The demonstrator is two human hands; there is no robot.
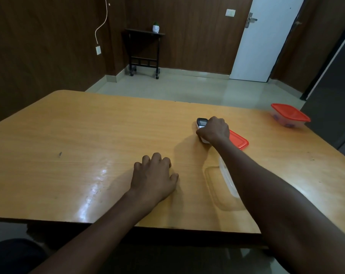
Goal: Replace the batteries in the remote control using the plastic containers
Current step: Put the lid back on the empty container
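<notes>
White remote control with dark screen end [201, 123] lies on the wooden table [88, 135], right hand [214, 129] clamped over it. Just right of the remote: loose red plastic lid [239, 140]. Left hand [154, 175] rests nearer, fingers curled, empty.

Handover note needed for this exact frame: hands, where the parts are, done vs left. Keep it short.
Right hand: closed around the white remote control with the dark display, which is on or just above the wooden table.
Left hand: resting on the table, fingers curled, holding nothing visible.
Loose red plastic lid: flat on the table just behind the right hand.
Open clear plastic container: under the right forearm; contents not visible.
Closed clear container with red lid: far right corner, something inside, unclear what.
Done: one container opened.
Left: open the remote, swap batteries; no batteries visible.
</notes>
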